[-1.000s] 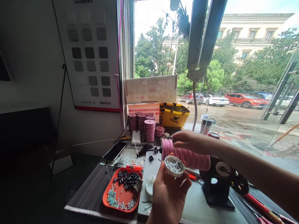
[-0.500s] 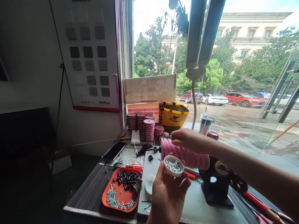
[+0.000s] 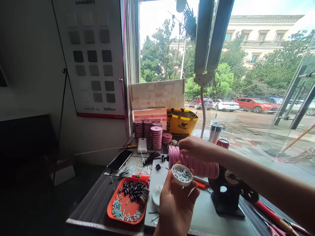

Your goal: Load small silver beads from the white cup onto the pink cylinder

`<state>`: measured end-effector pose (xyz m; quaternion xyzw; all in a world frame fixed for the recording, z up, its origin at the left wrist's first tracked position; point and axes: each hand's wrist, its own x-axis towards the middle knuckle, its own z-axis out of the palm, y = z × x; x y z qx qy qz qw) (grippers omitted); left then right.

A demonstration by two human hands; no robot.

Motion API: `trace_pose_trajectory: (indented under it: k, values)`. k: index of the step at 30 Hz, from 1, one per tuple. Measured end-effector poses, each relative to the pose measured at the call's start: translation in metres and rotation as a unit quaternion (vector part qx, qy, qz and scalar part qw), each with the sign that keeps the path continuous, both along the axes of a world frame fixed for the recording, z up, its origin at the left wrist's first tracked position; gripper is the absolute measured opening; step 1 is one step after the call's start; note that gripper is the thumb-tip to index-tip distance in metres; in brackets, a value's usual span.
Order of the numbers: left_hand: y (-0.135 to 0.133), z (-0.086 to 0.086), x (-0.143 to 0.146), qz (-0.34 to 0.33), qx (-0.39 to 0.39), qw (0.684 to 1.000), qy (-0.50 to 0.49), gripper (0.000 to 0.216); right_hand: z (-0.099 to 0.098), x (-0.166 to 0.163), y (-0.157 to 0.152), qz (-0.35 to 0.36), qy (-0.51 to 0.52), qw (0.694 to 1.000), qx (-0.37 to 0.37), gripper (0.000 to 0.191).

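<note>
My left hand (image 3: 176,201), palm up, has its fingers curled round a small round white dish (image 3: 183,184) filled with little white and grey pieces. Behind the dish lies a long row of pink spools (image 3: 203,165), mounted sideways on a black stand (image 3: 225,200). Above the left end of that row is my right hand (image 3: 190,145), its fingers closed in a fist and turned away. Whatever sits between those fingers is hidden. A round white lid-like disc (image 3: 156,196) rests on the pale board left of my left wrist.
An orange tray (image 3: 112,209) of black, blue and silver small parts sits at left. Stacked pink spools (image 3: 156,137), a yellow bag (image 3: 182,123), a phone (image 3: 120,160) and a white power bank-like block (image 3: 142,145) stand behind. Red-handled tools (image 3: 267,209) lie at right.
The whole view has shifted very slightly. Both hands keep nearly the same pose, with the dish still in my left hand and my right fist over the spools.
</note>
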<state>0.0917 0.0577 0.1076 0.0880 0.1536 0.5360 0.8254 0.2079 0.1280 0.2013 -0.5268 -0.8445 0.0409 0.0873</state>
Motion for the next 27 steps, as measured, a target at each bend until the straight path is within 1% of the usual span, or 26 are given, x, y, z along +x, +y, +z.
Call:
trace_pose_trajectory:
  k: [6, 9, 12, 17, 19, 22, 27]
  values:
    - [-0.002, 0.002, 0.002, 0.002, -0.011, 1.0, 0.004, 0.041, 0.007, -0.001, 0.001, 0.002, -0.018, 0.999, -0.042, 0.019]
    - [-0.003, 0.001, 0.002, 0.005, -0.011, 1.0, 0.006, 0.033, 0.011, -0.005, 0.003, -0.016, -0.03, 0.998, -0.057, 0.02]
    - [-0.002, -0.001, 0.001, 0.007, -0.017, 1.0, 0.007, 0.03, 0.013, -0.013, 0.003, -0.04, -0.056, 0.997, -0.037, 0.019]
    - [-0.002, -0.002, 0.0, 0.001, -0.012, 1.0, 0.008, 0.031, 0.017, -0.024, 0.005, -0.055, -0.088, 0.995, -0.008, 0.016]
    - [-0.003, 0.0, 0.0, -0.002, -0.006, 1.0, 0.01, 0.036, 0.02, -0.026, 0.006, -0.059, -0.092, 0.994, -0.025, 0.015]
    - [-0.004, 0.002, -0.001, 0.0, -0.005, 1.0, 0.011, 0.041, 0.026, -0.029, 0.008, -0.059, -0.094, 0.991, -0.077, 0.012]
    - [-0.005, 0.003, -0.001, 0.002, -0.005, 1.0, 0.016, 0.031, 0.031, -0.034, 0.011, -0.053, -0.09, 0.988, -0.113, 0.01]
